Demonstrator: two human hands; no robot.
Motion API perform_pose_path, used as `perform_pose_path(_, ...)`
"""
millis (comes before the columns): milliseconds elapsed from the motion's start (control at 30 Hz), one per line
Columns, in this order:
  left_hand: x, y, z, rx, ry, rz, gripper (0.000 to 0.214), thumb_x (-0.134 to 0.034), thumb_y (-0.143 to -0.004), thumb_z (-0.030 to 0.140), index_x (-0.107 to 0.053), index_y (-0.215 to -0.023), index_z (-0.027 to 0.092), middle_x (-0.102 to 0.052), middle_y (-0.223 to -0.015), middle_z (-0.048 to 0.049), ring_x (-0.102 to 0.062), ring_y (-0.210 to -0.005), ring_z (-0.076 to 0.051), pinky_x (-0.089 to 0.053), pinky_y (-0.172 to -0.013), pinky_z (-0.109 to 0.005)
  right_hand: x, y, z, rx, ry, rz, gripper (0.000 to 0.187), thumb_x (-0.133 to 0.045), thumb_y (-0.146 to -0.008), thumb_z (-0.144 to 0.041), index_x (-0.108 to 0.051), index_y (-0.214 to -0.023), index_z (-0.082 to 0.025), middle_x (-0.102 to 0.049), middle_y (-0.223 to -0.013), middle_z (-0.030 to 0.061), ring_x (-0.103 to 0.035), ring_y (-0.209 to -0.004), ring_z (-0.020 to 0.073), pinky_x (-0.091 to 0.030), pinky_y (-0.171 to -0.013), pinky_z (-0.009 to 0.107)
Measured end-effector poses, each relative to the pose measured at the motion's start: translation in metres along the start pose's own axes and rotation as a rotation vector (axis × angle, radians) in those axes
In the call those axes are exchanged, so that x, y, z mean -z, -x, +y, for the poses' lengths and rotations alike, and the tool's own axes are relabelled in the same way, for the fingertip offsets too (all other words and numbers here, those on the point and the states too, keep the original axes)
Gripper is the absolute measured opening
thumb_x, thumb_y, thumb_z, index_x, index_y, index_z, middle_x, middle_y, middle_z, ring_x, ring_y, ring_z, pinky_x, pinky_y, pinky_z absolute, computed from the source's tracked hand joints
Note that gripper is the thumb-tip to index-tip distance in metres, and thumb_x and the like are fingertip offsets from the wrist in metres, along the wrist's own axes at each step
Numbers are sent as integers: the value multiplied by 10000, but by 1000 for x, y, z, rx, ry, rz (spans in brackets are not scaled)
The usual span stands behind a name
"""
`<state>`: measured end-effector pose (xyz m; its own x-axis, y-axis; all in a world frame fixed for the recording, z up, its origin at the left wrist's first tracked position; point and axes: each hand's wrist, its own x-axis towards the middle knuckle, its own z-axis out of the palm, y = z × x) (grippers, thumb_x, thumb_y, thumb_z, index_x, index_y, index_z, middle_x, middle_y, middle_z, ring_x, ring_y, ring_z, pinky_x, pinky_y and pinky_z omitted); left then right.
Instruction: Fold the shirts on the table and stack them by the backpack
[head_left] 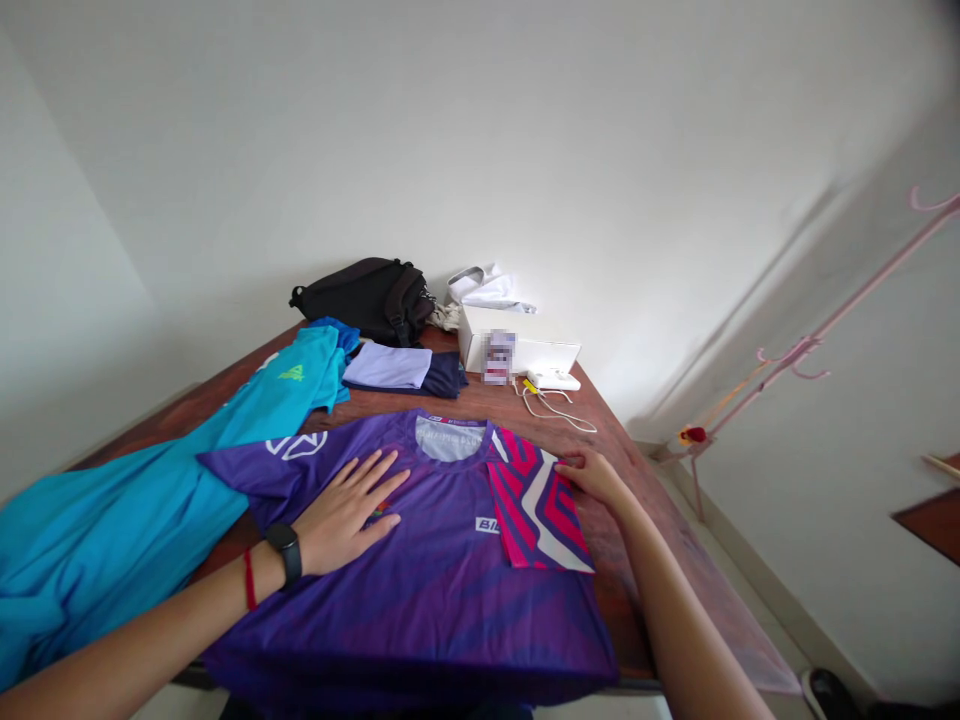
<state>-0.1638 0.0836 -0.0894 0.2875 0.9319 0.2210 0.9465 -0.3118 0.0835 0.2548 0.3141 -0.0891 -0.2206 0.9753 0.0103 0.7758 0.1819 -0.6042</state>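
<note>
A purple T-shirt [435, 600] lies spread on the wooden table, its neck opening facing the wall. Its pink, white and purple sleeve [544, 500] is folded inward over the shirt's right side. The other sleeve stretches out to the left. My left hand [349, 512] rests flat on the chest of the shirt, fingers spread, below a dark wristband. At the outer edge of the folded sleeve, my right hand [595, 480] has its fingers bent together on the fabric. Part of its grip is hidden.
Turquoise clothing [150, 500] is heaped along the left side of the table [630, 510]. Behind the shirt are folded lavender cloth [390, 366], a black bag [360, 300], a white box [547, 350] and a white cable [562, 415]. A pink rack [847, 318] stands at right.
</note>
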Motion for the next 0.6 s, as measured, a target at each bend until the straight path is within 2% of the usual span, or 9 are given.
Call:
perform_pose_path(200,0,1,0,-11,-9,8,601,-427,-1009,526,-314,-1567,334,-233,-1655,-60,-280,-1496,-327,-283,-1183,-535,2,-1,-4,-33,16,-5,176,-741,-733,-302,-708,-838,-164,-653,-595,5,-625,-583,170,-406,-493,227)
perform_pose_path(333,12,-10,8,1,3,-7,593,-462,-976,573,-422,-1518,337,-305,-1632,-64,-302,-1479,-369,-277,-1168,-576,2,-2,-6,-41,25,-4,201,-748,-719,-290,-679,-865,-171,-650,-601,-7,-627,-593,169,-398,-506,228)
perform_pose_path(433,30,-42,27,-30,62,-12,564,-483,-966,573,-498,-1467,313,-412,-1579,-69,-343,-1461,-355,-283,-1169,-559,3,-2,-6,-42,30,0,233,-747,-722,-290,-645,-901,-182,-654,-628,-18,-634,-614,171,-395,-525,233)
perform_pose_path(533,43,-97,55,-120,187,14,456,-504,-976,487,-577,-1374,276,-605,-1405,-59,-483,-1365,-292,-363,-1138,-460,3,-1,-7,-47,36,5,226,-746,-724,-289,-608,-874,-191,-655,-645,-20,-636,-630,173,-387,-536,237)
perform_pose_path(600,43,-140,78,-182,251,-8,432,-527,-969,435,-581,-1353,246,-656,-1320,-71,-605,-1218,-253,-432,-1069,-385,4,1,-9,-51,40,6,219,-749,-719,-286,-595,-847,-196,-657,-651,-19,-636,-631,173,-385,-536,238)
